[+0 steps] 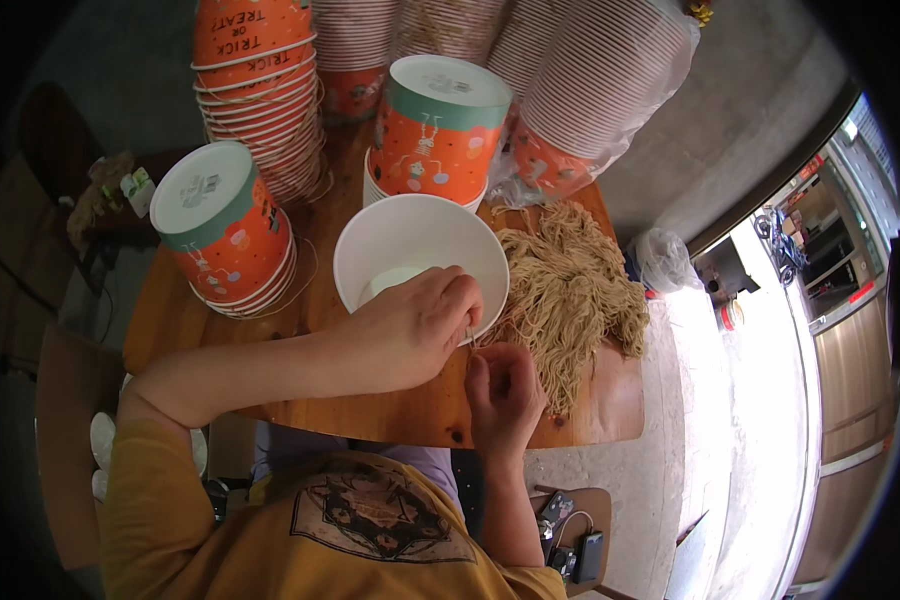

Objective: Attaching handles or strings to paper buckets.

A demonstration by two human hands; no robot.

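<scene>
A white-lined paper bucket [375,230] lies tilted on the wooden table in front of me, its open mouth facing me. My left hand [425,320] reaches across that mouth, its fingers pinched at the right side of the rim. Just below and to the right, my right hand [507,390] is closed in a pinch. A short bit of pale string [473,336] shows between the two hands; the rest of it is hidden by my fingers. Right beside them spreads a heap of tan strings [580,290].
Upside-down orange-and-green buckets [225,240] stand stacked at the left, with string loops around them. Another inverted bucket stack [440,130] stands behind the white one. Tall nested stacks [605,85], partly in plastic, fill the back. A stool [590,510] with a phone-like black device is at lower right.
</scene>
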